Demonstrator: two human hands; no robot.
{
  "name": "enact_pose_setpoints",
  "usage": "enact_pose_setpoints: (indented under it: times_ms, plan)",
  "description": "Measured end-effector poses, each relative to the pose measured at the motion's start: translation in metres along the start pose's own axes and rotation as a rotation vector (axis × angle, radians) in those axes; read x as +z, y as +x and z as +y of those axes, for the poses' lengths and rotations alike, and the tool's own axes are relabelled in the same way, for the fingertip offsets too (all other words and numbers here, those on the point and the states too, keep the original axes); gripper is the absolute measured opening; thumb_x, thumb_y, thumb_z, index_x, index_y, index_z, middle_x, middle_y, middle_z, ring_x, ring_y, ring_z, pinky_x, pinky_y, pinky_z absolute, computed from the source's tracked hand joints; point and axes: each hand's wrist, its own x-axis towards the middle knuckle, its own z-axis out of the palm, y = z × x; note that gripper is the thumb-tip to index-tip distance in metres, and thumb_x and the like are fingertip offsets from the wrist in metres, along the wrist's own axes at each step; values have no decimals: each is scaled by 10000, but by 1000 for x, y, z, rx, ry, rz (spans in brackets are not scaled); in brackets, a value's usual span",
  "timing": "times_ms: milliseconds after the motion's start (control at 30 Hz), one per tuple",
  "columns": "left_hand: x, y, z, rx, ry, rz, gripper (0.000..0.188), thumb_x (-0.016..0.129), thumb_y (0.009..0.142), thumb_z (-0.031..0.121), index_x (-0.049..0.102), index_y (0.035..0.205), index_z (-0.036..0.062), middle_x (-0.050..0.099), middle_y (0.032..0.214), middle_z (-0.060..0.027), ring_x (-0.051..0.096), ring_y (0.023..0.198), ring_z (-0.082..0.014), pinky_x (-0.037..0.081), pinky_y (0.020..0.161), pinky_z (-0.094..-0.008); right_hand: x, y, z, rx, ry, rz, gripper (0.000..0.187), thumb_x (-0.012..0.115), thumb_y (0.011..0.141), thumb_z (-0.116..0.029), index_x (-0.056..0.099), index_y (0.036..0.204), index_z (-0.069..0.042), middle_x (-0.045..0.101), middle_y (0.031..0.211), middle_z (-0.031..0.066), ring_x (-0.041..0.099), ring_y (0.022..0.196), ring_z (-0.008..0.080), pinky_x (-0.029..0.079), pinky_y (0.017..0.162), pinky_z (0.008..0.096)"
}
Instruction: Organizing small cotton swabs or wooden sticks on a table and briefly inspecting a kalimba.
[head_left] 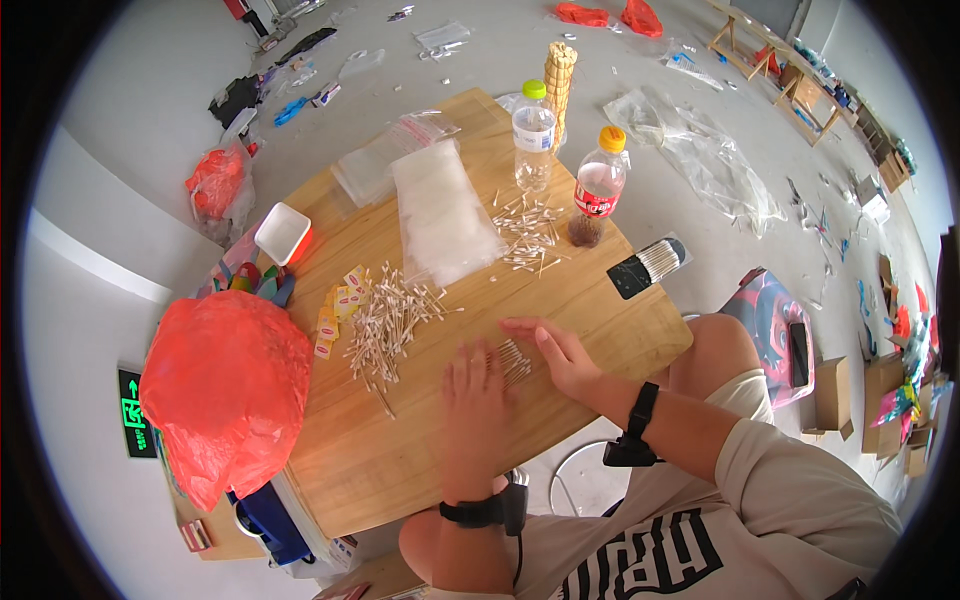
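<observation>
A small bunch of cotton swabs (515, 362) lies on the wooden table (440, 440) between my two hands. My left hand (473, 385) is at the bunch's left side, blurred by motion, its fingers stretched out and pointing away from me. On the other side my right hand (562, 358) curves around the bunch, fingers extended to the left and thumb apart. Neither hand grips anything. Left of my hands spreads a large loose pile of cotton swabs (392, 325). Another scattered heap of swabs (530, 232) lies toward the far right, near the bottles.
Clear plastic bags (445, 215) lie mid-table. A green-capped bottle (534, 140) and an orange-capped bottle (598, 190) stand at the back right. A black-backed swab pack (648, 268) lies at the right edge. Small yellow packets (340, 305), a white tray (284, 234) and a red bag (228, 390) are left.
</observation>
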Motion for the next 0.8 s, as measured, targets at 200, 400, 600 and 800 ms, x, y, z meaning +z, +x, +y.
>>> enact_pose_setpoints:
  times_ms: [200,400,600,800]
  plan:
    - [13,-22,33,-57,-49,-211,864,644,951,420,305,1582,-62,268,1671,-239,211,1558,-447,199,1237,-613,-1,0,0,-27,10,19,480,344,1148,-286,537,1433,48,608,1432,184,539,1380,265,381,1192,388]
    - [18,-20,37,-103,-14,-144,895,641,937,478,318,1585,-48,288,1666,-236,225,1555,-440,196,1250,-574,-1,-1,0,-9,13,6,495,336,1151,-300,526,1450,45,591,1456,181,517,1401,259,373,1196,381]
    - [35,-2,19,-357,-1114,399,878,132,1070,670,231,1632,3,234,1704,-182,203,1580,-336,146,1278,-492,5,4,3,33,118,64,570,281,1154,-373,463,1512,30,517,1536,173,431,1471,269,297,1238,394]
    - [43,3,36,-509,-1330,468,897,120,1057,694,173,1648,22,219,1712,-159,192,1584,-278,141,1283,-430,18,-2,5,51,18,84,570,280,1151,-369,434,1535,22,483,1564,195,407,1489,307,282,1238,404]
